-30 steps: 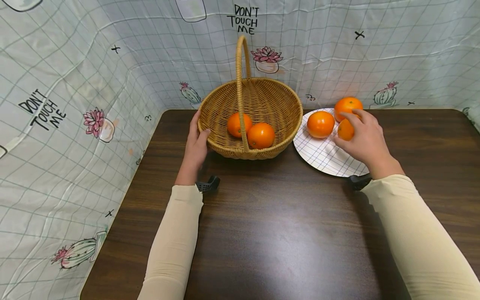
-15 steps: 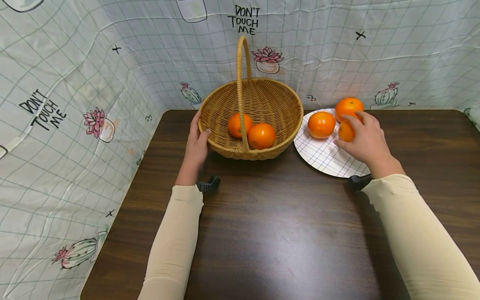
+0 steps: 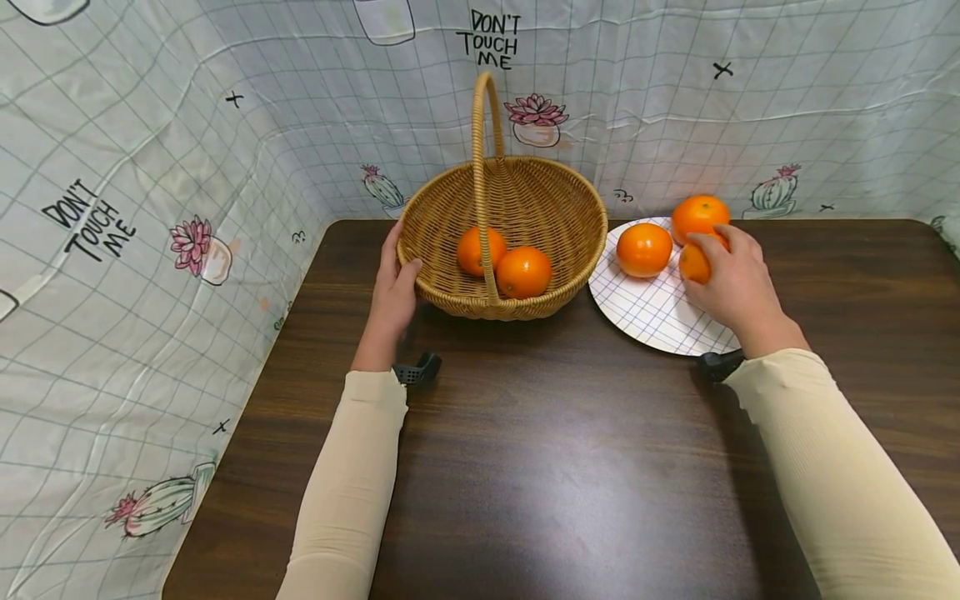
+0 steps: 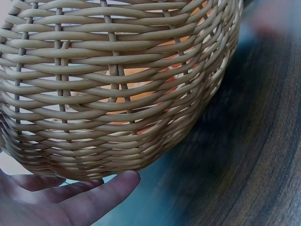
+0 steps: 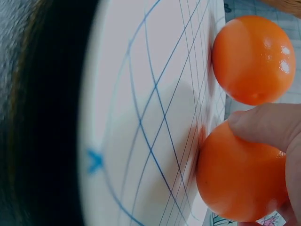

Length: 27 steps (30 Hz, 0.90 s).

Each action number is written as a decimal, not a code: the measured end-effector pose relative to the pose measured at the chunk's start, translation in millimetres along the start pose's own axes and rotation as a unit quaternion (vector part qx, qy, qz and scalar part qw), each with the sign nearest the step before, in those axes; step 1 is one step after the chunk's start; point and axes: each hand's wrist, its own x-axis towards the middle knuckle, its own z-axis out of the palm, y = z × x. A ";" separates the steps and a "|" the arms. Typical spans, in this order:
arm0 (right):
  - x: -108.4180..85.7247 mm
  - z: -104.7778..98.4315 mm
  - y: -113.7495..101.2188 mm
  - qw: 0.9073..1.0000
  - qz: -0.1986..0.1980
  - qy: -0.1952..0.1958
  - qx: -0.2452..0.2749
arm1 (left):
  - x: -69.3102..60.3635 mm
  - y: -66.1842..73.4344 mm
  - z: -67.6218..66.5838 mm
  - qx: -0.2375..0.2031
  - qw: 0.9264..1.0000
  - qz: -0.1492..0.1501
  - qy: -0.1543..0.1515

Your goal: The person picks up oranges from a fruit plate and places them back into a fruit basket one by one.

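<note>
A woven wicker basket [image 3: 551, 196] with a tall handle holds two oranges, a left one [image 3: 470, 252] and a right one [image 3: 524, 272]. My left hand [image 3: 393, 279] holds the basket's left side, thumb at the rim; its fingers [image 4: 106, 193] lie along the outer weave in the left wrist view. On a round white plate [image 3: 660, 312] with blue lines, my right hand [image 3: 733, 279] grips the nearest orange [image 3: 695, 263], partly hidden by the hand. The right wrist view shows a digit pressed on this orange [image 5: 240, 174]. Another orange [image 3: 644, 250] sits to its left, and one [image 3: 700, 217] behind.
The dark wooden table [image 3: 555, 467] stretches in front of the basket and plate. A patterned cloth [image 3: 645, 100] hangs behind the table and along its left side. Black wrist straps [image 3: 417, 369] show at both sleeves.
My right thumb has closed in against the nearest orange, where a second ago it stood slightly apart. The left hand and basket stay put.
</note>
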 end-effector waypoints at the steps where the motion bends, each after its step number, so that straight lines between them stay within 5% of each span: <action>1: -0.2 0.0 0.2 1.000 -0.002 0.002 -0.001 | 0.1 -0.1 0.1 0.000 1.000 0.001 0.000; 27: -1.5 -11.3 -6.4 1.000 -0.014 0.023 0.003 | 0.6 -0.7 -0.3 0.011 1.000 0.003 0.000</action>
